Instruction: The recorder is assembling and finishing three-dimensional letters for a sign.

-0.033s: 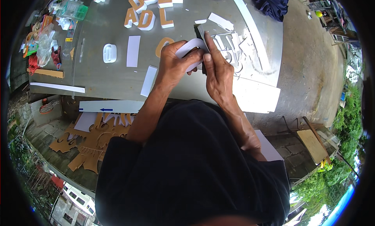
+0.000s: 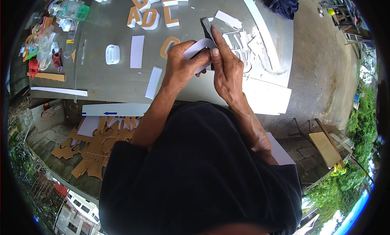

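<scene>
My left hand (image 2: 180, 64) is closed round a white curved piece (image 2: 199, 43), its thumb inside the curve. My right hand (image 2: 227, 72) grips a dark flat tool with a silvery face (image 2: 206, 25) against that piece, index finger stretched along the tool and thumb pressed near my left thumb. Just beyond my left hand lies a tan O-shaped letter (image 2: 165, 45). White offcuts (image 2: 246, 44) are scattered right of my hands on the grey table (image 2: 109, 82). Tan-faced white letters (image 2: 151, 18) stand at the back, and a white oval piece (image 2: 112, 54) sits to the left.
Bottles, bags and tools (image 2: 71, 11) crowd the table's left. A long white strip (image 2: 260, 23) and dark blue cloth (image 2: 280, 3) lie at right, a white sheet (image 2: 266, 96) at the near right. Cut tan board (image 2: 93, 153) lies below the table's front edge, a folding chair (image 2: 325, 147) at lower right.
The tool and my right index finger have shifted slightly away from me, along the white piece. The whole view has moved up very slightly. Both grips look the same.
</scene>
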Demonstrator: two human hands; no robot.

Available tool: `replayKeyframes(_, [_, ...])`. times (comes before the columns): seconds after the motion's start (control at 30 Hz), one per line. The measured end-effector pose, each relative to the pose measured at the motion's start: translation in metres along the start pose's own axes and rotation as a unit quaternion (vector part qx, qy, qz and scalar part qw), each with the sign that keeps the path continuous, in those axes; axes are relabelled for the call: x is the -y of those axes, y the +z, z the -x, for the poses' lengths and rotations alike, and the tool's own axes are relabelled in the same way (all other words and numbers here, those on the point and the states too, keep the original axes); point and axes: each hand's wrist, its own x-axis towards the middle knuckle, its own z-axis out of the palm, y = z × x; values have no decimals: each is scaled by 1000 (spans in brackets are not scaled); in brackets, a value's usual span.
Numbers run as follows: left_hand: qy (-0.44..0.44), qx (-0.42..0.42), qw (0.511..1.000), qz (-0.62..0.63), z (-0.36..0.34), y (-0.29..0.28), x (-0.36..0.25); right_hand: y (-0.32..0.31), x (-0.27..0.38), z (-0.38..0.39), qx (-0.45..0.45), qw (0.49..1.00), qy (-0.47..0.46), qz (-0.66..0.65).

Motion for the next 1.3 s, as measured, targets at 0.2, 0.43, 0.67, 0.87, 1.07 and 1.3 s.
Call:
replayKeyframes(0.2, [-10, -39, 999, 28, -8, -7, -3, 6, -17, 26, -7, 997, -23, 75])
replayKeyframes(0.43, [3, -49, 999, 20, 2, -10, 3, 5, -11, 36, 20, 999, -14, 38])
replayKeyframes(0.67, [40, -66, 989, 127, -2, -25, 5, -18, -18, 45, -22, 993, 113, 30])
replayKeyframes(0.87, [47, -22, 984, 168, 1, -19, 6, -20, 6, 31, -26, 995, 91, -31])
replayKeyframes(1.07, [-2, -18, 995, 102, 4, -10, 5, -6, 15, 19, 32, 997, 27, -60])
replayKeyframes(1.3, [28, -70, 997, 8, 8, -6, 6, 1, 6, 25, 8, 1000, -13, -13])
